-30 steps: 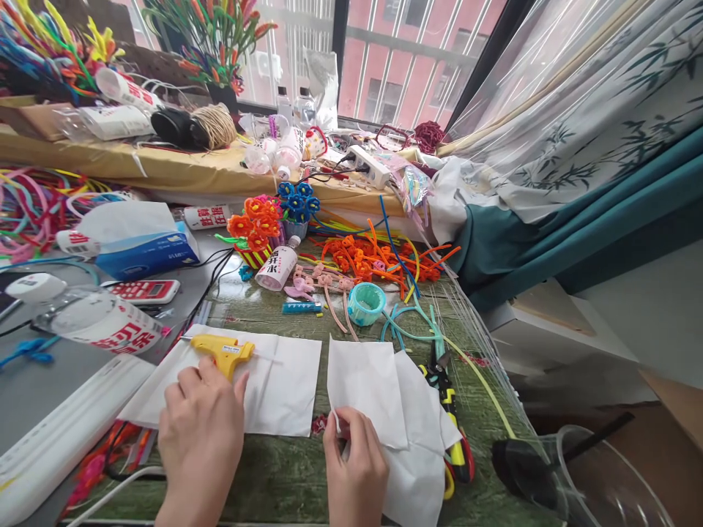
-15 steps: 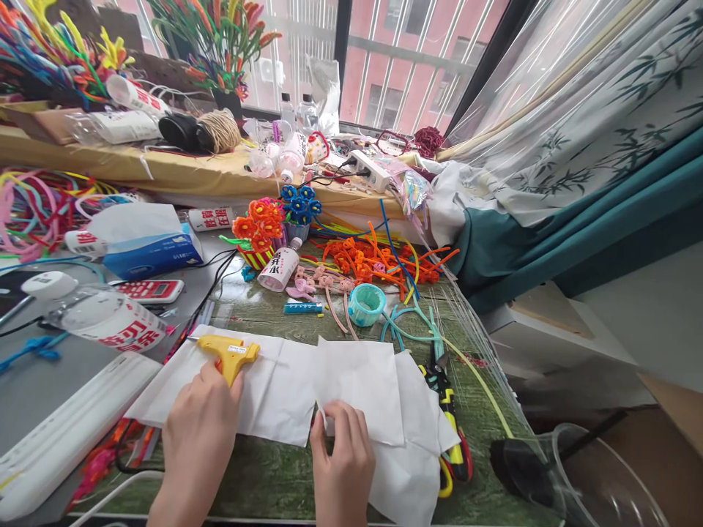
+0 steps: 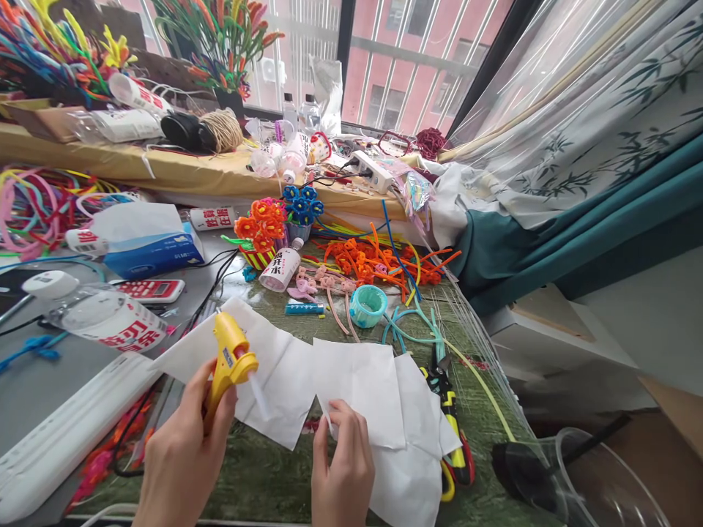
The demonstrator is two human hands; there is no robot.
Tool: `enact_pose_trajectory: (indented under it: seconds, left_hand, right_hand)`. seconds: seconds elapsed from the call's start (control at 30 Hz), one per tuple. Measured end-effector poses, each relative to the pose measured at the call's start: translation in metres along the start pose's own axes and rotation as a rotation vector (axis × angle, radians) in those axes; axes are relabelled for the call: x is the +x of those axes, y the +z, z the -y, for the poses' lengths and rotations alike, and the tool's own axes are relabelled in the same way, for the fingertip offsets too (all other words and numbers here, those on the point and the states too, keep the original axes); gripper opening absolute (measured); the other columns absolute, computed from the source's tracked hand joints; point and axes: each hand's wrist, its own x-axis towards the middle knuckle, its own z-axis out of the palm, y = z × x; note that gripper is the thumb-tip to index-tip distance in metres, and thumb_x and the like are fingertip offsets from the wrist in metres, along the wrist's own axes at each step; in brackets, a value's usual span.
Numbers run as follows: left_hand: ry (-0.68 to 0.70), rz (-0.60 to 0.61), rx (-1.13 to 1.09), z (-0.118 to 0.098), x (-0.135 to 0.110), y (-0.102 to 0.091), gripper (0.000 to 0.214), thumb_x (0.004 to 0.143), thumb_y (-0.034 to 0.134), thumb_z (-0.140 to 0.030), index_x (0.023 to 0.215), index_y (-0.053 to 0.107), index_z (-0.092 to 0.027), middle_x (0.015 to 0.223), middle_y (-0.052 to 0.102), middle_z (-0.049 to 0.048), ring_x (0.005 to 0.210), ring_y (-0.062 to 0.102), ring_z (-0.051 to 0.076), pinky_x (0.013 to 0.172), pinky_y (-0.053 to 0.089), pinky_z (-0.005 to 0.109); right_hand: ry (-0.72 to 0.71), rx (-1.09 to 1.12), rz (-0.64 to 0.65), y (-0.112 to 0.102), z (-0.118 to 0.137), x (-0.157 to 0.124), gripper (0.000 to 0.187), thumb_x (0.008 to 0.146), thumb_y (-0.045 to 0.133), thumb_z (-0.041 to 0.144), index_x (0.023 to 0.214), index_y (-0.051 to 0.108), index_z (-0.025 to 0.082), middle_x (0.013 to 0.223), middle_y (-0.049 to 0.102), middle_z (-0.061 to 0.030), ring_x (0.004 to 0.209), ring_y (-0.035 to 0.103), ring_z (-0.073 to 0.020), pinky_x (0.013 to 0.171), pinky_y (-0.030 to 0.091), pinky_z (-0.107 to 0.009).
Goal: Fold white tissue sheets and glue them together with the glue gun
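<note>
My left hand is wrapped round the handle of a yellow hot glue gun, its nozzle tilted up and away. A translucent glue stick sticks out of its back end. Beneath the gun lies a creased white paper sheet. To the right, my right hand pinches the lower left edge of another white paper sheet. More white paper lies under and beside that one. A turquoise ring-shaped pot stands beyond the papers.
Pliers with yellow and black handles lie right of the paper. Orange pipe-cleaner pieces are heaped at the back. A water bottle and a white strip-shaped case lie left. A clear plastic cup is at lower right.
My left hand has lifted and turned the glue gun, so its nozzle points upward. The left paper sheet has shifted and tilted. My right hand stays almost in place.
</note>
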Motion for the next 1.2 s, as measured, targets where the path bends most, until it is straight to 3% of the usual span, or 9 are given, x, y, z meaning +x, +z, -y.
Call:
enact_pose_trajectory:
  seconds: [0.13, 0.3, 0.5, 0.63, 0.73, 0.87, 0.97, 1.13, 1.2]
  left_hand:
    - [0.093, -0.073, -0.008, -0.004, -0.002, -0.003, 0.050, 0.096, 0.038, -0.048, 0.122, 0.060, -0.011, 0.076, 0.077, 0.0058, 0.052, 0.070, 0.019, 0.045, 0.045, 0.023]
    - [0.206, -0.177, 0.120, -0.012, -0.002, -0.001, 0.054, 0.101, 0.031, -0.043, 0.122, 0.060, -0.003, 0.100, 0.077, 0.0186, 0.069, 0.075, 0.024, 0.055, 0.051, 0.027]
    - [0.028, -0.136, 0.141, -0.001, -0.007, -0.003, 0.052, 0.098, 0.038, -0.044, 0.133, 0.053, -0.009, 0.111, 0.075, 0.0192, 0.086, 0.076, 0.029, 0.061, 0.054, 0.031]
    - [-0.152, -0.078, 0.098, 0.007, -0.010, -0.010, 0.053, 0.091, 0.049, -0.051, 0.133, 0.050, -0.019, 0.108, 0.076, 0.0135, 0.084, 0.076, 0.030, 0.058, 0.054, 0.031]
    - [-0.157, -0.101, 0.074, 0.015, -0.013, -0.011, 0.051, 0.088, 0.051, -0.054, 0.127, 0.053, -0.021, 0.100, 0.077, 0.0110, 0.076, 0.076, 0.029, 0.056, 0.053, 0.031]
    - [-0.022, -0.101, -0.011, 0.020, -0.023, -0.003, 0.044, 0.090, 0.049, -0.051, 0.123, 0.054, -0.023, 0.078, 0.075, 0.0027, 0.055, 0.070, 0.019, 0.050, 0.049, 0.025]
    - [0.055, -0.084, -0.076, 0.013, -0.031, 0.010, 0.040, 0.093, 0.047, -0.047, 0.124, 0.050, -0.022, 0.054, 0.061, -0.0063, 0.040, 0.059, 0.015, 0.045, 0.044, 0.022]
    - [0.400, -0.064, 0.038, -0.008, -0.028, 0.031, 0.028, 0.098, 0.034, -0.027, 0.123, 0.042, -0.018, 0.073, 0.071, 0.0016, 0.048, 0.065, 0.016, 0.045, 0.046, 0.022]
    - [0.439, -0.045, 0.112, -0.014, -0.025, 0.035, 0.027, 0.096, 0.034, -0.019, 0.122, 0.041, -0.015, 0.078, 0.072, 0.0049, 0.054, 0.068, 0.017, 0.046, 0.046, 0.021]
  right_hand:
    - [-0.059, 0.009, -0.002, 0.001, 0.004, -0.007, 0.015, 0.102, 0.042, 0.019, 0.091, 0.052, 0.022, 0.117, 0.068, -0.0120, 0.108, 0.066, -0.0229, 0.089, 0.051, -0.035]
    - [-0.276, 0.040, 0.166, 0.003, 0.006, 0.001, 0.022, 0.101, 0.036, 0.015, 0.087, 0.052, 0.022, 0.127, 0.068, -0.0110, 0.123, 0.062, -0.0242, 0.094, 0.054, -0.037]
    - [-0.384, 0.003, 0.279, 0.003, -0.003, 0.013, 0.023, 0.096, 0.034, 0.009, 0.099, 0.055, 0.020, 0.116, 0.074, -0.0090, 0.110, 0.070, -0.0234, 0.089, 0.060, -0.040]
    - [-0.275, 0.050, 0.294, 0.000, -0.011, 0.019, 0.021, 0.098, 0.038, 0.013, 0.101, 0.057, 0.021, 0.110, 0.074, -0.0082, 0.111, 0.069, -0.0227, 0.091, 0.058, -0.039]
    - [-0.211, 0.121, 0.287, -0.003, -0.016, 0.020, 0.018, 0.099, 0.042, 0.018, 0.103, 0.059, 0.023, 0.112, 0.073, -0.0069, 0.113, 0.068, -0.0218, 0.094, 0.056, -0.037]
    - [0.088, 0.220, 0.150, -0.007, -0.015, 0.012, 0.016, 0.100, 0.047, 0.031, 0.099, 0.062, 0.023, 0.107, 0.073, -0.0065, 0.101, 0.070, -0.0211, 0.085, 0.054, -0.031]
    - [0.387, 0.268, 0.048, -0.012, -0.011, 0.005, 0.029, 0.099, 0.047, 0.044, 0.108, 0.064, 0.021, 0.101, 0.074, -0.0080, 0.093, 0.070, -0.0223, 0.077, 0.052, -0.029]
    - [0.598, 0.287, 0.024, -0.016, -0.012, 0.000, 0.042, 0.094, 0.049, 0.058, 0.105, 0.060, 0.019, 0.087, 0.071, -0.0081, 0.067, 0.063, -0.0210, 0.061, 0.045, -0.029]
    - [0.626, 0.280, 0.039, -0.016, -0.013, -0.001, 0.041, 0.092, 0.051, 0.061, 0.099, 0.057, 0.021, 0.073, 0.067, -0.0040, 0.057, 0.058, -0.0198, 0.056, 0.042, -0.028]
